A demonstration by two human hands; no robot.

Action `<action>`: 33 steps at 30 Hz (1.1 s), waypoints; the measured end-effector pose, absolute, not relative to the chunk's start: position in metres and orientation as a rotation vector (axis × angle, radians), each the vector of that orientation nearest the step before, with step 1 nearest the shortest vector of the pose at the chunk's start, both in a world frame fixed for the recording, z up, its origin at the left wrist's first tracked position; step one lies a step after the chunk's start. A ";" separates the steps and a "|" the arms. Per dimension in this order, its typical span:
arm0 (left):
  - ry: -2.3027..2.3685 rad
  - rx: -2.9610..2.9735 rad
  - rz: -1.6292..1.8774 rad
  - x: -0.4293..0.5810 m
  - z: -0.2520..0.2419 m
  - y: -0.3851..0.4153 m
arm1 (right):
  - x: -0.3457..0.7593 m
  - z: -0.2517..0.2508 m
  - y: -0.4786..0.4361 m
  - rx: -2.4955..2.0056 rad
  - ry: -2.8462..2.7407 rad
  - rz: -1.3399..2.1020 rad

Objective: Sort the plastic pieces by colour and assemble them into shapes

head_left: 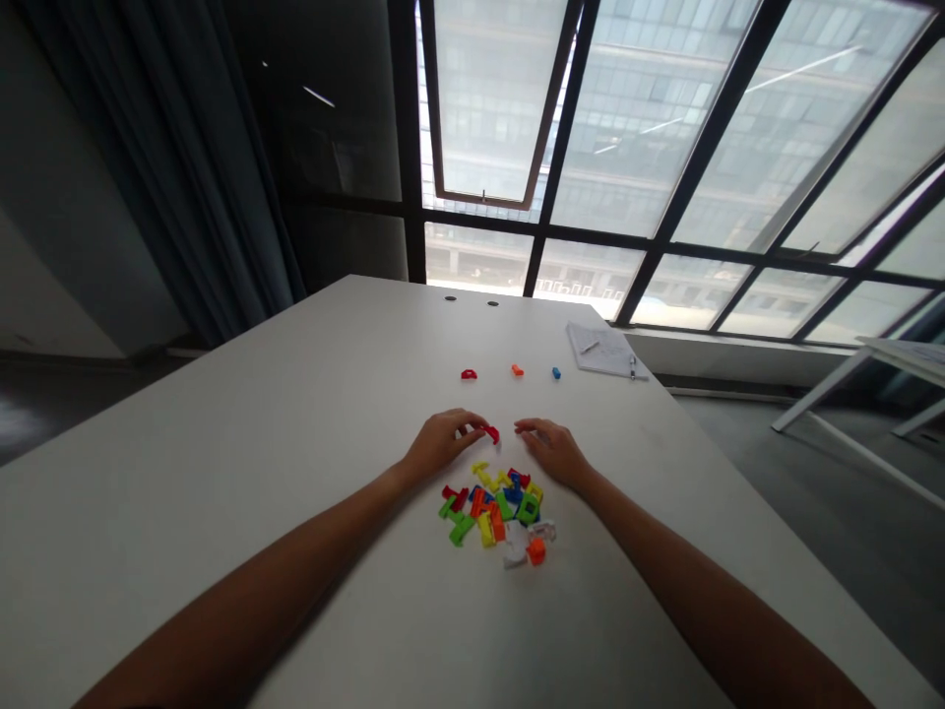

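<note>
Item, in your left hand [439, 441]: one held piece [493, 433], red and curved, pinched between thumb and fingertips; whether it touches the table [295, 423] you cannot tell from here.

Item, your right hand [557, 455]: nothing seen in its grasp; fingers forward, near the held piece but apart from it; the two hands stand apart, with a gap between.

Set out, beyond your hands: three pieces in a loose row; a red piece [469, 374] at left, an orange piece [518, 370] in the middle, a blue piece [556, 373] at right; each well apart from the next (these you may count as done, by the look of it).

Remaining, between your forearms: one heap [504, 504] of yellow, green, blue, red, orange and white pieces, overlapping; exact count hidden; judged by bulk, most of the sorting is left, and you seem early in it.

Sundry, far right: paper [609, 353], with a pen [590, 348] on it.
</note>
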State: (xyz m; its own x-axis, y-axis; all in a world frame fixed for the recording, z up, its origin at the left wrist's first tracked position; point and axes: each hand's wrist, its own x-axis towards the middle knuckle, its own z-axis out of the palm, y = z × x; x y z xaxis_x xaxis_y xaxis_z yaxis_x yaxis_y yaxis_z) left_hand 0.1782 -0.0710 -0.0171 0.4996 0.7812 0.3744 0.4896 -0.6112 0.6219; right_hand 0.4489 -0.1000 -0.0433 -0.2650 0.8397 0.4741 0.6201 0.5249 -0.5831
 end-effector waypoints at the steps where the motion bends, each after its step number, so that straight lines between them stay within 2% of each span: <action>1: 1.083 2.358 0.873 0.180 -0.018 -0.071 | 0.449 -0.043 -0.100 -1.180 -2.012 0.362; 9: 1.157 2.460 0.715 0.182 -0.025 -0.075 | 0.450 -0.039 -0.104 -0.970 -2.321 0.221; 17: 0.957 2.613 0.615 0.183 -0.024 -0.072 | 0.449 -0.041 -0.104 -0.942 -2.404 0.238; 26: 1.095 2.487 0.689 0.184 -0.025 -0.073 | 0.444 -0.037 -0.109 -1.010 -2.420 0.190; 33: 1.435 2.480 0.743 0.175 -0.026 -0.056 | 0.444 -0.040 -0.108 -1.076 -2.342 0.217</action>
State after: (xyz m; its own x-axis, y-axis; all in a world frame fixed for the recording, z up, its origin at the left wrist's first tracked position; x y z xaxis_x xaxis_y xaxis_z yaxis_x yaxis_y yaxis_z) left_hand 0.1750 -0.0559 -0.0257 0.4089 0.8511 0.3293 0.7604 -0.5173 0.3927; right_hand 0.4438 -0.1080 -0.0402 -0.5296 0.7412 0.4124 0.6529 0.6666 -0.3597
